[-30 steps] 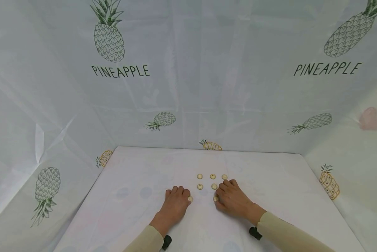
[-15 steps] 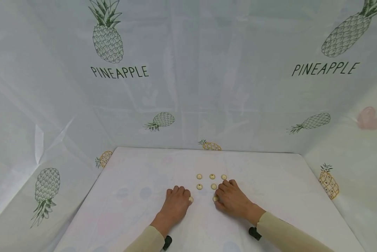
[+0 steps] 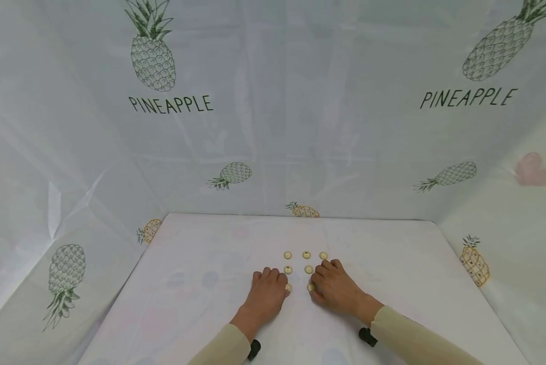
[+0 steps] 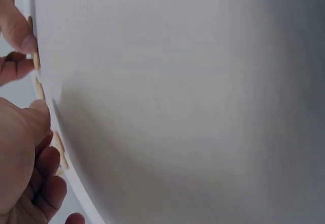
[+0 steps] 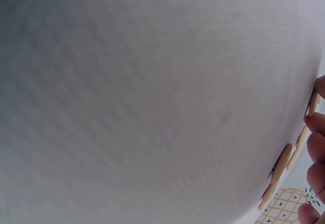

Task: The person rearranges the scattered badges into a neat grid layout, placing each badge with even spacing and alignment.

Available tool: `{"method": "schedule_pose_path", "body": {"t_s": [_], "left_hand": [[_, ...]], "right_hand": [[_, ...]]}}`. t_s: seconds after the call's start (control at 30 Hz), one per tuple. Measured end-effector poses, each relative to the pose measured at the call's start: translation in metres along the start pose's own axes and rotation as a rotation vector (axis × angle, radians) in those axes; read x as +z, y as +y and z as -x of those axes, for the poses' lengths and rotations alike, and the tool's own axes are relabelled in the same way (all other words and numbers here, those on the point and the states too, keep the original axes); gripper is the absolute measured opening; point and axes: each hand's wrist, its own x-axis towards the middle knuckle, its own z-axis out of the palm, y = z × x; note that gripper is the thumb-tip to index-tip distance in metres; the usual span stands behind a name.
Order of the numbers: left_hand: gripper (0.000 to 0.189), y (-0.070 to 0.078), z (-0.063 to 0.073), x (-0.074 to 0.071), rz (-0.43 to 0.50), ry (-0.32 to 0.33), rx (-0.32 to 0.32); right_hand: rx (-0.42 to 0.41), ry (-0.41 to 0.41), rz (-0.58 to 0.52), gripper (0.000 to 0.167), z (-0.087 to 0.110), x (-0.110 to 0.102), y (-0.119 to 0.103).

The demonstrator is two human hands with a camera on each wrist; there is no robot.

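Note:
In the head view my left hand (image 3: 266, 294) pinches a small round wooden disc (image 3: 288, 288) at the tabletop, its fingers bent. To its right, my right hand (image 3: 337, 289) pinches another wooden disc (image 3: 311, 287) between thumb and fingers. The right wrist view also shows this disc (image 5: 313, 103) between the fingertips. Beyond the hands lie two discs, a left one (image 3: 288, 269) and a right one (image 3: 308, 269). A farther row holds a left disc (image 3: 288, 255), a middle disc (image 3: 306, 255) and a right disc (image 3: 323, 255), close to my right fingers.
The discs lie on a white-covered table (image 3: 186, 284) with faint pastel spots. A pale cloth (image 3: 273, 111) printed with pineapples rises behind the table's back edge and along both sides.
My left hand has slid right with its disc, closer to the disc at my right hand and below the left column. The right hand and the other discs have hardly moved.

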Motion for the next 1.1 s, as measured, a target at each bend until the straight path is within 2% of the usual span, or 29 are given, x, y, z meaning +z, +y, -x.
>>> {"method": "schedule_pose_path", "body": {"t_s": [0.3, 0.83, 1.0, 1.1], "left_hand": [[0.031, 0.002, -0.001, 0.01, -0.043, 0.118, 0.002], [0.033, 0.002, -0.004, 0.013, -0.047, 0.079, -0.019], [0.033, 0.001, -0.001, 0.013, -0.013, 0.071, -0.032], [0.032, -0.003, 0.003, 0.011, 0.03, 0.072, -0.063]], "right_hand": [[0.013, -0.033, -0.008, 0.02, -0.001, 0.0, -0.001], [0.042, -0.074, -0.013, 0.02, 0.0, 0.003, 0.0], [0.119, -0.106, -0.058, 0.024, 0.002, -0.004, 0.0], [0.186, -0.091, -0.076, 0.023, 0.004, -0.008, 0.004]]}}
